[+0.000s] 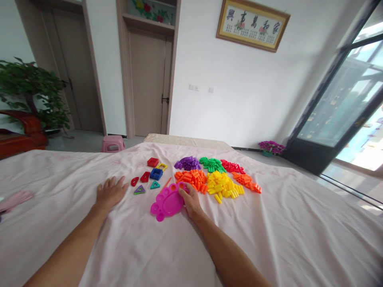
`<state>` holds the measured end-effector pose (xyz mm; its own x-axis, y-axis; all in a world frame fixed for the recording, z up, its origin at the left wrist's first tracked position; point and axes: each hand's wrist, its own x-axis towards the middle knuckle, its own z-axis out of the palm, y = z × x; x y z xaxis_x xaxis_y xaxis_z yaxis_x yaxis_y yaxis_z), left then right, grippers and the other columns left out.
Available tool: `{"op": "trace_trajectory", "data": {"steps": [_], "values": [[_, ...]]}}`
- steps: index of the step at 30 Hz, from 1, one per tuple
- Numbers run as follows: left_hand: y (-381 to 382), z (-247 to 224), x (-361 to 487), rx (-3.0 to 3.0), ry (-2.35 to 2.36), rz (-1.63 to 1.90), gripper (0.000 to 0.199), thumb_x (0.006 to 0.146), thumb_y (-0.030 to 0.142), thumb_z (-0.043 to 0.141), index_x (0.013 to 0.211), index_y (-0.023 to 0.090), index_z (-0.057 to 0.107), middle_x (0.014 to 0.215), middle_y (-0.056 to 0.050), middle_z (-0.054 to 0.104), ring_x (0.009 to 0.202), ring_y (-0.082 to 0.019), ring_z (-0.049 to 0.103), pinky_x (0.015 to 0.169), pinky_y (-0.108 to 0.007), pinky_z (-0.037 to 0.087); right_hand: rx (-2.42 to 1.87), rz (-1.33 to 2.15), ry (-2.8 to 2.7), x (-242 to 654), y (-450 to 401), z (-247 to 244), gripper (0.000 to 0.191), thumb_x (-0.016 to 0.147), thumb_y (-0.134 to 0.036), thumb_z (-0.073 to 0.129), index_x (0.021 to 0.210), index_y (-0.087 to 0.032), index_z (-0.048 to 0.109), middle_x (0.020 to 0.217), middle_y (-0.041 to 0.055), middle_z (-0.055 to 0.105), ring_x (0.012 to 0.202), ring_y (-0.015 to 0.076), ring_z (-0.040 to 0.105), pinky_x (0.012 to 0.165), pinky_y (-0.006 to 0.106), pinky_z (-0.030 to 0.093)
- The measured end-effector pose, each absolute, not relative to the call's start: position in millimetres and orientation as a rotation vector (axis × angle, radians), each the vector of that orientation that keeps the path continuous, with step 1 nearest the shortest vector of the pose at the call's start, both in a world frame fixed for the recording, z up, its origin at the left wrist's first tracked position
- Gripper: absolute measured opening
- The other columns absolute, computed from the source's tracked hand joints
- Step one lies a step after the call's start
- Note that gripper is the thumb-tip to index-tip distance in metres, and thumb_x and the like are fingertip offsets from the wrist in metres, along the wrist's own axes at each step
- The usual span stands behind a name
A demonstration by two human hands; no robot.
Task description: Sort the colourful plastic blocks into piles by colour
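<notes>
My right hand (190, 199) grips the right edge of a magenta plastic paint palette (172, 202), thumb on top, its round wells facing up. Under its upper left side an orange stick (166, 184) pokes out. My left hand (110, 192) lies flat on the cloth with fingers spread, holding nothing. Just right of it are small frame-shaped tiles: a red piece (135, 181), a purple-and-green triangle (139, 190), a teal triangle (154, 185), another red piece (145, 177) and a stack of blue squares (156, 173).
Beyond the palette lie heaps of plastic pieces: purple (188, 163), green (213, 164), red (232, 166), orange (191, 178), yellow (224, 185) and a second orange heap (247, 182). A pale wrinkled cloth (287, 231) covers the table. Behind it stands a pink stool (113, 143).
</notes>
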<state>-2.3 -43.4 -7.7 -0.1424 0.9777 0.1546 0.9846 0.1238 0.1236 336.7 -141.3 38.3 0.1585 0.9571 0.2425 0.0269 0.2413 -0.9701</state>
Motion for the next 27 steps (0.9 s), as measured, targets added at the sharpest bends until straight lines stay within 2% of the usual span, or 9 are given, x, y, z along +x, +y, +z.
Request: {"op": "trace_trajectory", "data": {"steps": [7, 13, 16, 22, 27], "values": [[-42, -8, -1, -1.997, -2.358, -0.279, 0.064, 0.097, 0.054, 0.027, 0.153, 0.027, 0.041, 0.159, -0.015, 0.037, 0.144, -0.035, 0.033, 0.112, -0.058, 0.022, -1.132, 0.918, -1.179, 337, -138, 35, 0.018, 0.069, -0.032, 0.066, 0.079, -0.017, 0.063, 0.073, -0.0001, 0.060, 0.069, 0.0151, 0.051, 0.060, 0.024, 0.039], [-43, -9, 0, -1.974, -2.303, -0.317, 0.063, 0.097, 0.053, 0.026, 0.150, 0.026, 0.046, 0.156, -0.015, 0.042, 0.140, -0.034, 0.038, 0.111, -0.057, 0.025, -1.114, 0.949, -1.247, 338, -133, 31, 0.028, 0.071, -0.030, 0.064, 0.096, -0.017, 0.066, 0.090, 0.0037, 0.066, 0.083, 0.0192, 0.057, 0.068, 0.026, 0.044], [-45, -7, 2, -1.958, -2.297, -0.329, 0.063, 0.097, 0.052, 0.025, 0.149, 0.025, 0.047, 0.155, -0.016, 0.043, 0.140, -0.034, 0.039, 0.111, -0.057, 0.026, -1.110, 0.972, -1.274, 339, -130, 30, 0.026, 0.075, -0.034, 0.065, 0.095, -0.017, 0.067, 0.088, 0.0034, 0.065, 0.081, 0.0183, 0.056, 0.069, 0.026, 0.043], [-49, -2, 1, -1.979, -2.246, -0.345, 0.058, 0.097, 0.048, 0.029, 0.144, 0.022, 0.052, 0.150, -0.015, 0.049, 0.137, -0.032, 0.043, 0.109, -0.054, 0.030, -1.140, 0.999, -1.357, 339, -126, 25, 0.026, 0.082, -0.042, 0.061, 0.085, -0.016, 0.065, 0.074, 0.0006, 0.058, 0.069, 0.0145, 0.049, 0.060, 0.024, 0.037], [-51, 0, -4, -2.033, -2.190, -0.384, 0.052, 0.095, 0.042, 0.035, 0.137, 0.021, 0.057, 0.144, -0.013, 0.055, 0.134, -0.028, 0.046, 0.107, -0.045, 0.035, -1.157, 0.988, -1.384, 339, -126, 26, 0.026, 0.081, -0.039, 0.062, 0.092, -0.015, 0.068, 0.084, 0.0039, 0.064, 0.076, 0.0166, 0.054, 0.064, 0.026, 0.040]]}}
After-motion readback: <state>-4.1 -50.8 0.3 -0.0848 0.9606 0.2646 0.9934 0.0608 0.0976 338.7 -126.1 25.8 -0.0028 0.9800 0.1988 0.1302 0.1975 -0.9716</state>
